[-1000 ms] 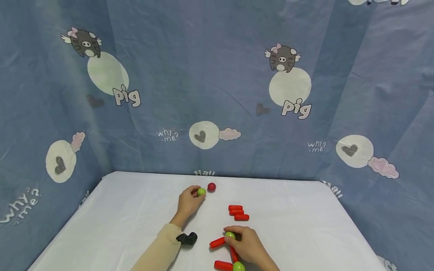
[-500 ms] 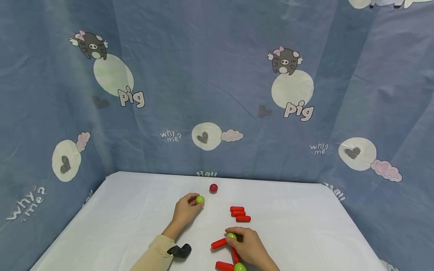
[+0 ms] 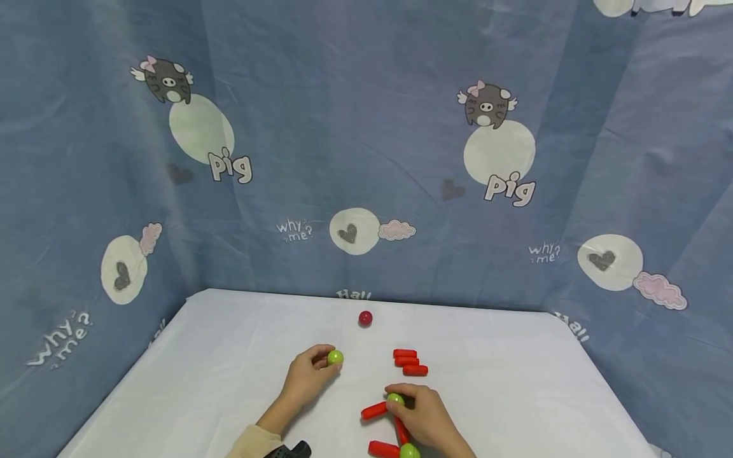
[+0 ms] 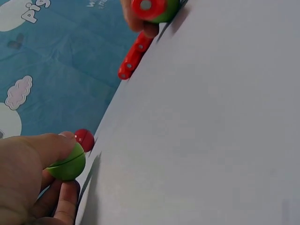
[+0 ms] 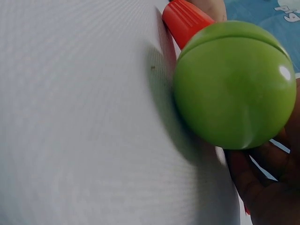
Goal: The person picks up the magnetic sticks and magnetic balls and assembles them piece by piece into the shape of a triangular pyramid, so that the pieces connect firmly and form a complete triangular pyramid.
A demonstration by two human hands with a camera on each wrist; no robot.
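Observation:
Pinched between thumb and fingers of my left hand (image 3: 305, 380) is a green ball (image 3: 335, 357), also plain in the left wrist view (image 4: 68, 165). My right hand (image 3: 426, 416) grips another green ball (image 3: 395, 399) with thumb and fingers. A red rod (image 3: 375, 410) juts left from that ball, and a second red rod (image 3: 402, 430) runs down to a lower green ball (image 3: 409, 451). Beside this lower ball lies one more red rod (image 3: 383, 449). In the right wrist view a large green ball (image 5: 234, 86) covers part of the right hand.
A red ball (image 3: 365, 319) sits near the far edge of the white table (image 3: 487, 356). Several loose items lie about: three red rods (image 3: 406, 362) are grouped beyond the right hand. A blue printed curtain (image 3: 401, 127) stands behind and at the sides.
My left hand has carried the green ball away from the red ball, back toward me. The right hand keeps its grip on its ball. The whole view has shifted slightly.

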